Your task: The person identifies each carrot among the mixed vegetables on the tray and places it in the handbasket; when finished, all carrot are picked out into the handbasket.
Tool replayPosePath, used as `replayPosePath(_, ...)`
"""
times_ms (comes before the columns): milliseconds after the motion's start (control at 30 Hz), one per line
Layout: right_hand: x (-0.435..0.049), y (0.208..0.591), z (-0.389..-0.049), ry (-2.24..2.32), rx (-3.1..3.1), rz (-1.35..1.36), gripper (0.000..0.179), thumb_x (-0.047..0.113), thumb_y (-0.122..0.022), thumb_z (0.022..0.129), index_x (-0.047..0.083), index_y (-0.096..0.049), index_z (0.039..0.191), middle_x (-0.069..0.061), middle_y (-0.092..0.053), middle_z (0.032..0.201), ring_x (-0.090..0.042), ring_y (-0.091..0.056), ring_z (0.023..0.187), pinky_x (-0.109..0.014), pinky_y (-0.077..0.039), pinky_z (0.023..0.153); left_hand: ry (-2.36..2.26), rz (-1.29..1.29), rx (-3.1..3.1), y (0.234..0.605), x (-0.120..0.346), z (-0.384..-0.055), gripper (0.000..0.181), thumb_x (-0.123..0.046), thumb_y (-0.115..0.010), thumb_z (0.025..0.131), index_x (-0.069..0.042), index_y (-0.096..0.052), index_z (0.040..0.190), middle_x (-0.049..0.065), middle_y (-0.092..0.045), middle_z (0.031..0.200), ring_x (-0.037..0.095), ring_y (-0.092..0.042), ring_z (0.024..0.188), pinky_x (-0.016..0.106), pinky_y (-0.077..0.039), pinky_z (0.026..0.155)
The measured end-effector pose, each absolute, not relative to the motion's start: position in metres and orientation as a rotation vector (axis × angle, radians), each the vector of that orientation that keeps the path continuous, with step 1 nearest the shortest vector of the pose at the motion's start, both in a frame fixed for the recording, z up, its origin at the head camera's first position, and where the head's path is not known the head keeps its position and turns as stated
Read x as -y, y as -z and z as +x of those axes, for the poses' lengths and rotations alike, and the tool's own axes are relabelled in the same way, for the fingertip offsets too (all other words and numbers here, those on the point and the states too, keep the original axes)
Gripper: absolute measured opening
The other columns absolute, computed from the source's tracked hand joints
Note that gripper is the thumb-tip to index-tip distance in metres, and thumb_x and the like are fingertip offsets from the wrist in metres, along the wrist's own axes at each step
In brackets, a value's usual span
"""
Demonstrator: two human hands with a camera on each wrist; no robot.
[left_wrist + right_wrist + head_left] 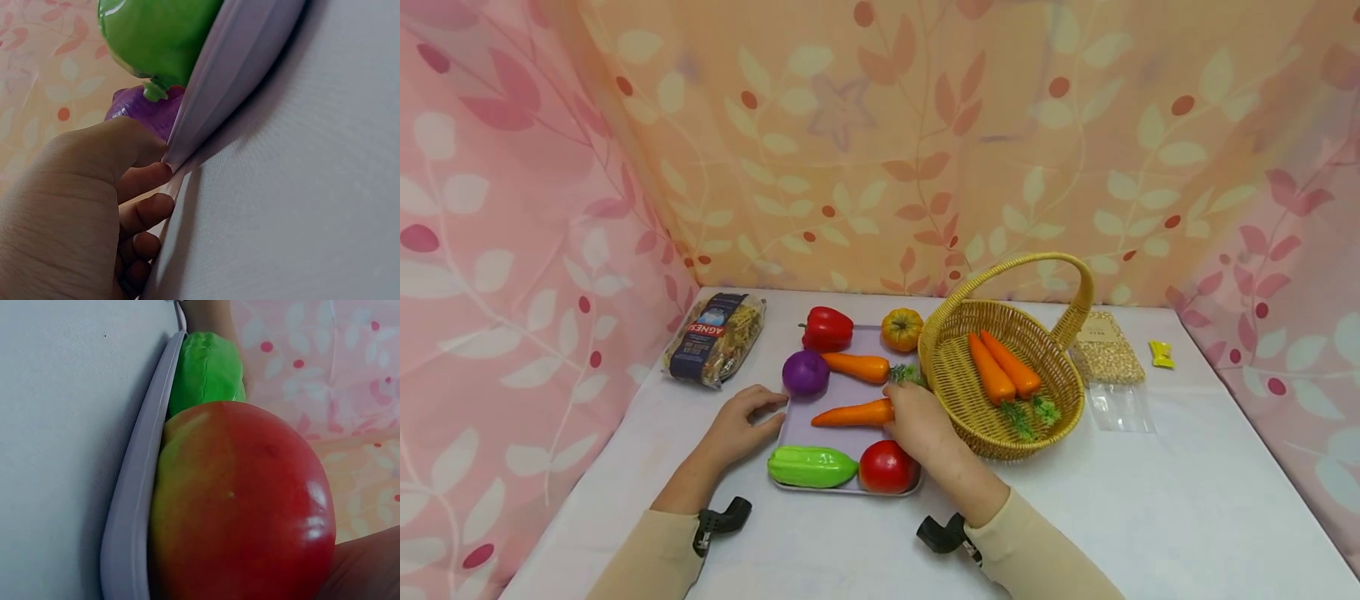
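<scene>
— Orange carrot (853, 414) first: what is the right hand (922, 425) doing with it?

— From my remote seat, I see its fingers clamped on the thick end, above the right half of the lilac tray (842, 392). The tip points left. I can't tell whether the carrot is lifted or resting.

— And the left hand (737, 429)?

— Thumb and fingers apart, slightly bent, tips touching the tray's left rim.

— What shares the tray?

— Near left, a green vegetable (814, 467); near right, a red round fruit (887, 467) just beside it. Far left, I have a red pepper (828, 329); far right, a small pumpkin (902, 330). Between far and near, a purple vegetable (806, 372) sits left, at the tip of a second carrot (859, 368).

— Beyond that?

— Right of the tray stands a wicker basket (955, 392) with two carrots (992, 371) inside. Farther right, I see a grain bag (1105, 350) and a yellow packet (1162, 354); far left, a pasta bag (711, 342).
</scene>
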State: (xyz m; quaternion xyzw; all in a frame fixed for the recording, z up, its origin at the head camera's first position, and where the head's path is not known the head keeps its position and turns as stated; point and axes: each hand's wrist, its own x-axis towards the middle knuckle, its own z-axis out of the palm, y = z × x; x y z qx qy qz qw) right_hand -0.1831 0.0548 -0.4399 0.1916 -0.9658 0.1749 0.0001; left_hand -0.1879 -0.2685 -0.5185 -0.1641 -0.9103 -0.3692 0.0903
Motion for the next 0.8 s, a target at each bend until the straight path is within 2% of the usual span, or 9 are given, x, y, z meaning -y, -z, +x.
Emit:
replayPosePath(100, -0.056, 0.441, -0.185, -0.587, 3.038, 0.620, 0.041, 0.014, -0.086, 0.081, 0.001, -0.072, 0.118, -0.014, -0.067, 0.110, -0.029, -0.065, 0.101, -0.044, -0.053, 0.092, 1.100, -0.487, 2.703, 0.518, 0.268, -0.188, 0.027, -0.014, -0.079, 0.090, -0.014, -0.077, 0.116, -0.007, -0.067, 0.099, 0.014, -0.057, 0.091, 0.030, -0.050, 0.080)
replayPosePath(333, -0.058, 0.429, -0.182, -0.799, 3.000, 0.660, 0.047, 0.019, -0.086, 0.083, 0.005, -0.071, 0.125, -0.008, -0.062, 0.113, -0.022, -0.060, 0.098, -0.039, -0.051, 0.091, 1.107, -0.492, 2.713, 0.515, 0.267, -0.187, 0.027, -0.012, -0.079, 0.089, -0.012, -0.077, 0.116, -0.006, -0.066, 0.098, 0.014, -0.057, 0.091, 0.031, -0.049, 0.081)
replayPosePath(567, -0.063, 0.396, -0.165, -0.981, 2.891, 0.725, 0.048, 0.021, -0.086, 0.084, 0.007, -0.071, 0.127, -0.003, -0.063, 0.111, -0.017, -0.056, 0.091, -0.031, -0.050, 0.077, 1.084, -0.479, 2.710, 0.514, 0.267, -0.188, 0.022, -0.011, -0.079, 0.089, -0.010, -0.076, 0.111, -0.006, -0.064, 0.097, 0.015, -0.055, 0.089, 0.031, -0.049, 0.080)
replayPosePath(667, -0.066, 0.382, -0.155, -1.062, 2.837, 0.733, 0.048, 0.021, -0.087, 0.084, 0.007, -0.071, 0.127, -0.001, -0.063, 0.112, -0.017, -0.056, 0.093, -0.031, -0.051, 0.079, 1.084, -0.474, 2.708, 0.515, 0.267, -0.188, 0.019, -0.011, -0.079, 0.089, -0.010, -0.076, 0.107, -0.005, -0.064, 0.097, 0.015, -0.055, 0.089, 0.032, -0.049, 0.080)
replayPosePath(800, -0.074, 0.365, -0.141, -1.181, 2.756, 0.730, 0.048, 0.020, -0.088, 0.083, 0.011, -0.071, 0.126, 0.002, -0.063, 0.116, -0.017, -0.058, 0.098, -0.031, -0.055, 0.081, 1.104, -0.469, 2.721, 0.515, 0.267, -0.187, 0.021, -0.012, -0.079, 0.089, -0.011, -0.077, 0.110, -0.005, -0.065, 0.099, 0.015, -0.056, 0.091, 0.032, -0.050, 0.082)
